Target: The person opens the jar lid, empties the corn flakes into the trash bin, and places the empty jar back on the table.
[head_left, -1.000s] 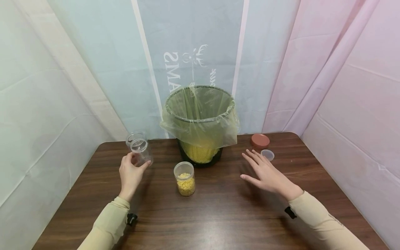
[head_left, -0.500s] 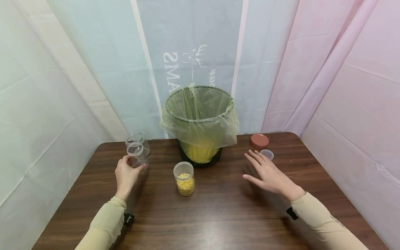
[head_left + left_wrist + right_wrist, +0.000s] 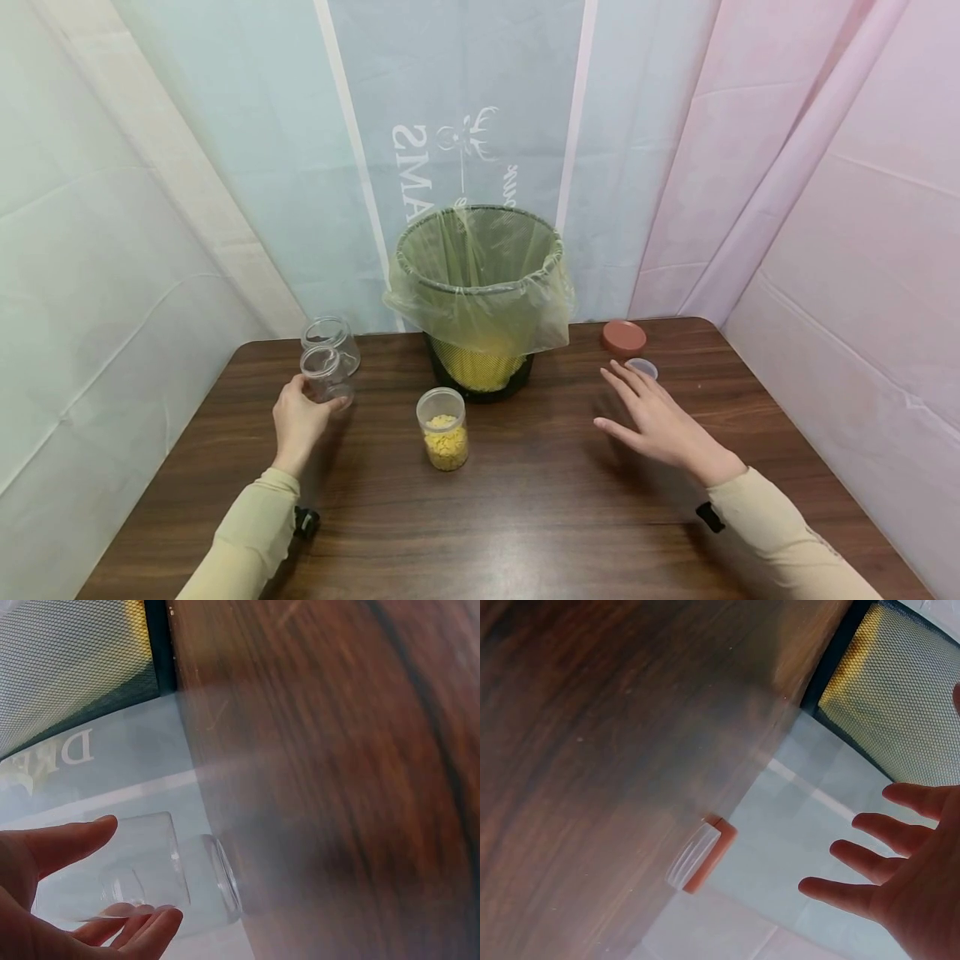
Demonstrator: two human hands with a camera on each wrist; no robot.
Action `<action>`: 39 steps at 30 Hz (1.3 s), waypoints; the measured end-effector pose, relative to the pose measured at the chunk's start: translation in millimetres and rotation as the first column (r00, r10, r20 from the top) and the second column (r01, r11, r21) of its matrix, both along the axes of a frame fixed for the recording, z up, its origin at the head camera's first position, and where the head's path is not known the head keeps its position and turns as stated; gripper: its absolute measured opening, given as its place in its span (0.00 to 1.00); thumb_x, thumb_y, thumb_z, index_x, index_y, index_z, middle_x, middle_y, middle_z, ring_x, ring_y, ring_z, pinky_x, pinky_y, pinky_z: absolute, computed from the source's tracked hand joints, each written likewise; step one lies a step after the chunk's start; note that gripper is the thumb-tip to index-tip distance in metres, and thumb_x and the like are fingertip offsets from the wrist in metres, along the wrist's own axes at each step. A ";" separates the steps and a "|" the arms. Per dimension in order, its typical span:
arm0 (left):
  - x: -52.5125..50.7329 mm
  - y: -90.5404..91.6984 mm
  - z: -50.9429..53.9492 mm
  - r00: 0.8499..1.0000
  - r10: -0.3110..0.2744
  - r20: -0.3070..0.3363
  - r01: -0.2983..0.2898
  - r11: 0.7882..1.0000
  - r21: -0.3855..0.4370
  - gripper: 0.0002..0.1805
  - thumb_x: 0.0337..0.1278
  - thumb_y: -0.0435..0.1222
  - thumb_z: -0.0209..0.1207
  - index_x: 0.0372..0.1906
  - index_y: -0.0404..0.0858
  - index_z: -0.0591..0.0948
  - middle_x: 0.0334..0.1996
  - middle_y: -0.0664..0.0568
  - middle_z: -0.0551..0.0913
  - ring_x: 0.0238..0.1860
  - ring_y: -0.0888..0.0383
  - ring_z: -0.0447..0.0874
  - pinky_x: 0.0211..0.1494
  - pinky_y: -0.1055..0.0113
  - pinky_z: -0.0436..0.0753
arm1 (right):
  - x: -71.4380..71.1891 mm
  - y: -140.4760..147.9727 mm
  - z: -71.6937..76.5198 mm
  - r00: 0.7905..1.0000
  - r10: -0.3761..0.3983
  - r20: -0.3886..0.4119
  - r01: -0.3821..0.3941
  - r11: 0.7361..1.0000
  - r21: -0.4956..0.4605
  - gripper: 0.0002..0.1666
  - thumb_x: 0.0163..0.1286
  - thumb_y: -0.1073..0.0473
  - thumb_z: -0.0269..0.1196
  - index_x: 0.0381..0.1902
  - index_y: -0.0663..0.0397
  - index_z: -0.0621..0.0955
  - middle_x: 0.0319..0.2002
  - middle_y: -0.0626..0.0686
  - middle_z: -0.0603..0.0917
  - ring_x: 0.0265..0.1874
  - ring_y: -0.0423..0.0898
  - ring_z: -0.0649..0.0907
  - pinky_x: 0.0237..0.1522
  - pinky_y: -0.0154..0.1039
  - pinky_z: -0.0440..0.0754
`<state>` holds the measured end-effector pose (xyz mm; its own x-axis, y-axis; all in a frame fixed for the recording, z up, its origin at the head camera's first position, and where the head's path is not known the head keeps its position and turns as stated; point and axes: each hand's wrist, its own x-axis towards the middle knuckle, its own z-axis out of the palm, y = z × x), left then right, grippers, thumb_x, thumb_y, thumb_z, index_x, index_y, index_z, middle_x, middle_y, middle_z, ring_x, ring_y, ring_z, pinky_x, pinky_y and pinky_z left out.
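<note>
Pale cloth point(image 3: 502, 75) hangs around you on three sides, bluish in the middle with white lettering, above a dark wood-grain surface point(image 3: 517, 508).

Your left grip point(image 3: 299, 421) is closed around the lower part of a small clear jar point(image 3: 321, 372), thumb on one side and fingers on the other, spread only as wide as the jar itself. The jar is at the left of the surface, roughly upright with its mouth upward; the left wrist view shows its base a little off the surface. A larger clear jar point(image 3: 347, 343) stands just behind it, overlapped in the head view, and you cannot tell from there whether the two touch.

Your right grip point(image 3: 663, 423) is wide, fingers stretched and spread, thumb held apart, hovering palm-down over the right side of the surface. Its fingertips overlap a translucent disc point(image 3: 645, 367) in the head view, but the right wrist view shows them apart from it. A reddish-brown lid point(image 3: 624, 337) lies just beyond that disc.

Between your hands, a clear container point(image 3: 439, 408) stands upright, partly filled with yellow flakes point(image 3: 447, 448). Behind it, near the far edge, is a dark mesh bin point(image 3: 480, 395); its yellow-green liner point(image 3: 487, 317) is folded over the rim, and yellow contents show through the mesh.
</note>
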<state>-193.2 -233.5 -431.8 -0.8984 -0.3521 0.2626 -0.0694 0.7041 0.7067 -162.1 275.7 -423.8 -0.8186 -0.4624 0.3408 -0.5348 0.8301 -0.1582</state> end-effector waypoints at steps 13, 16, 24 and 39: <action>-7.2 -9.7 -2.7 0.998 0.003 0.055 -0.003 1.000 0.002 0.29 0.38 0.36 0.72 0.47 0.27 0.74 0.41 0.32 0.79 0.44 0.35 0.75 0.47 0.44 0.71 | 5.3 15.9 -8.1 0.999 -0.048 -0.008 0.048 0.999 -0.021 0.44 0.63 0.42 0.63 0.67 0.65 0.65 0.67 0.66 0.64 0.66 0.64 0.63 0.61 0.62 0.63; -8.6 -11.8 -4.0 0.997 0.007 0.074 -0.008 1.000 0.006 0.29 0.39 0.36 0.72 0.48 0.27 0.74 0.43 0.31 0.79 0.46 0.35 0.75 0.50 0.43 0.71 | 5.6 20.4 -8.9 0.998 -0.057 -0.020 0.057 0.998 -0.017 0.45 0.62 0.42 0.63 0.67 0.65 0.65 0.67 0.66 0.65 0.66 0.64 0.63 0.61 0.61 0.63; -13.7 -17.0 -5.8 0.995 0.017 0.099 -0.018 1.000 0.000 0.30 0.40 0.36 0.71 0.49 0.26 0.73 0.44 0.30 0.78 0.47 0.33 0.74 0.50 0.43 0.71 | 5.6 31.0 -8.9 0.998 -0.057 -0.011 0.057 0.998 -0.014 0.46 0.62 0.43 0.63 0.70 0.61 0.62 0.69 0.63 0.63 0.68 0.61 0.61 0.63 0.60 0.62; -22.4 -24.3 -8.1 0.989 0.031 0.148 -0.035 0.999 0.021 0.30 0.39 0.33 0.70 0.50 0.25 0.73 0.44 0.28 0.79 0.48 0.32 0.73 0.51 0.44 0.71 | 10.0 44.3 -6.1 0.992 -0.118 0.039 0.119 0.993 -0.020 0.44 0.63 0.42 0.63 0.67 0.66 0.65 0.67 0.68 0.64 0.64 0.69 0.63 0.57 0.68 0.64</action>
<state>-215.6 -257.8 -440.0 -0.9144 -0.3867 0.1194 -0.1969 0.6830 0.7034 -152.1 320.0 -429.9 -0.8796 -0.3539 0.3178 -0.4261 0.8833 -0.1956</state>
